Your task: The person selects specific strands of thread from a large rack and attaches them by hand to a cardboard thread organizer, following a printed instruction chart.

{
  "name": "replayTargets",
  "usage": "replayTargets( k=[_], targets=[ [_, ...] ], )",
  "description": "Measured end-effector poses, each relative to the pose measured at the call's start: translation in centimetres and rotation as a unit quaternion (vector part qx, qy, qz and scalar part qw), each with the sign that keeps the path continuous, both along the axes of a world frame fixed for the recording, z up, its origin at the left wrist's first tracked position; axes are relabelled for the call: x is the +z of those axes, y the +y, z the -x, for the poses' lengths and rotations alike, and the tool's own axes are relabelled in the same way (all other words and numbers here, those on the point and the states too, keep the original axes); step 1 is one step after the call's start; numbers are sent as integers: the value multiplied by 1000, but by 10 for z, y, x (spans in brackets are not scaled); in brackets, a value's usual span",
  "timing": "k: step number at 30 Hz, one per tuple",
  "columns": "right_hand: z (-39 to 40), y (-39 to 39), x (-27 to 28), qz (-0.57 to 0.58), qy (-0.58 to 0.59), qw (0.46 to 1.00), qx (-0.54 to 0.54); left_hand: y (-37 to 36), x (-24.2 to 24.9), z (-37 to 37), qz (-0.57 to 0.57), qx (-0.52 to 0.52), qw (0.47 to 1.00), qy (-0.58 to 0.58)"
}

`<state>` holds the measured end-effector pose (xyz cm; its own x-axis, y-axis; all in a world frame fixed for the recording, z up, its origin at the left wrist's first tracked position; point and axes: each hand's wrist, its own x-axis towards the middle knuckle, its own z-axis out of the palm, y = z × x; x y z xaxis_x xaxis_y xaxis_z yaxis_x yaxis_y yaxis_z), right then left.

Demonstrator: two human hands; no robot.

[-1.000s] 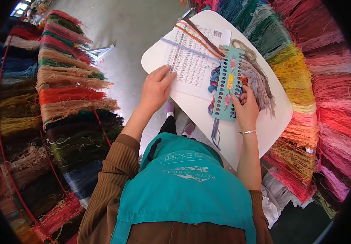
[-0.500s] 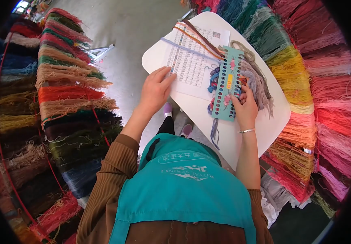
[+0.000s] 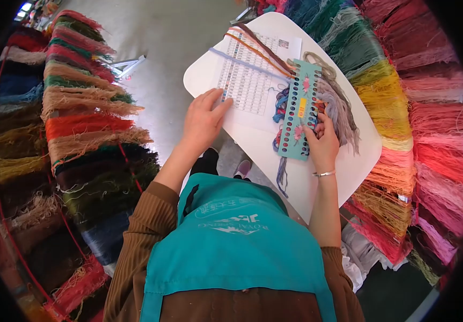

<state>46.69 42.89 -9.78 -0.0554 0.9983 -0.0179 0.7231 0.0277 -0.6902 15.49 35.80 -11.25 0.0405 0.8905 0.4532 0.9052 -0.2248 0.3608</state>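
Note:
My left hand (image 3: 205,119) lies at the near left edge of the white board, its fingers stretched out over the edge of a printed chart (image 3: 253,75). The fingers are slightly apart and hold nothing. With my right hand (image 3: 323,140) I grip the lower right side of a teal thread organizer card (image 3: 302,91), thumb on top, other fingers partly hidden behind it. The card has rows of holes along both sides, pink flowers and a yellow label. Blue and mixed threads hang from its left side, a grey-mauve thread bundle (image 3: 340,110) from its right. Brown, orange and pale blue strands cross the chart.
The white board (image 3: 357,161) carries the chart and card. Racks of coloured thread skeins stand close on both sides: greens, yellows and pinks (image 3: 384,107) at right, tan, red and dark skeins (image 3: 89,126) at left. Pale crumpled plastic (image 3: 363,249) lies low at right.
The view has shifted slightly, and one foot below the board has moved partly behind the apron. Both hands stay in place on the chart edge and the thread organizer card.

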Motion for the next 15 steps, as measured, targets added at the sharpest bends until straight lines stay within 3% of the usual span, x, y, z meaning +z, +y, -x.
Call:
replayTargets(
  k=[7, 10, 13, 15],
  targets=[
    [4, -1, 10, 25, 21, 999, -3, 11, 25, 32, 99, -74, 992, -12],
    [14, 2, 43, 51, -136, 989, 13, 22, 35, 69, 156, -151, 973, -74],
    [43, 16, 67, -210, -252, 944, 9, 30, 48, 120, 202, -177, 959, -95],
    [82, 26, 86, -184, -105, 976, -54, 37, 58, 156, 218, -164, 960, -68]
  ],
)
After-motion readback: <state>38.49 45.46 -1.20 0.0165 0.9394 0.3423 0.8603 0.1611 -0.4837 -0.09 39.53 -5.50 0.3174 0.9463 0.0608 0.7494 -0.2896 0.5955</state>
